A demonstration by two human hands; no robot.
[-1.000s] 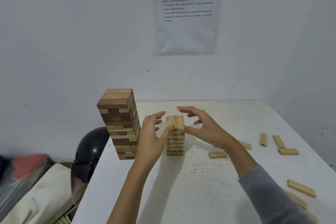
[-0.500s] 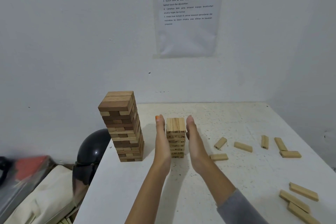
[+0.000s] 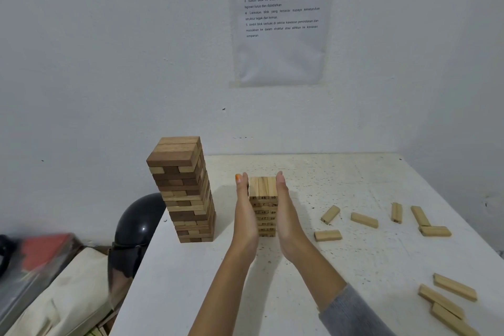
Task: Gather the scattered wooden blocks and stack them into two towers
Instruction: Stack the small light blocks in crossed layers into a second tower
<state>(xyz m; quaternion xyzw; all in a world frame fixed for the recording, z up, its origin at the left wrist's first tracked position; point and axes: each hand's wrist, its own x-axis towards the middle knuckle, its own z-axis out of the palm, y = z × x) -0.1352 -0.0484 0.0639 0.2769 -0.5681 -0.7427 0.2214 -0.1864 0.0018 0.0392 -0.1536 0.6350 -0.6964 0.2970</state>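
Note:
A short tower of pale numbered blocks (image 3: 263,194) stands mid-table. My left hand (image 3: 244,215) lies flat against its left side and my right hand (image 3: 286,215) flat against its right side, fingers straight, squeezing it between the palms. A taller tower of mixed dark and light blocks (image 3: 185,191) stands to the left near the table's edge. Loose pale blocks lie to the right: one near the small tower (image 3: 327,235), several farther back (image 3: 364,220), and three at the front right (image 3: 455,287).
The white table (image 3: 191,281) meets a white wall with a taped instruction sheet (image 3: 281,22). Off the table's left edge sit a black helmet (image 3: 139,224), a cream bag (image 3: 62,300) and a red item (image 3: 41,251).
My hands went from curled around the top of the small tower to flat palms pressed on its two sides. The view shifted slightly.

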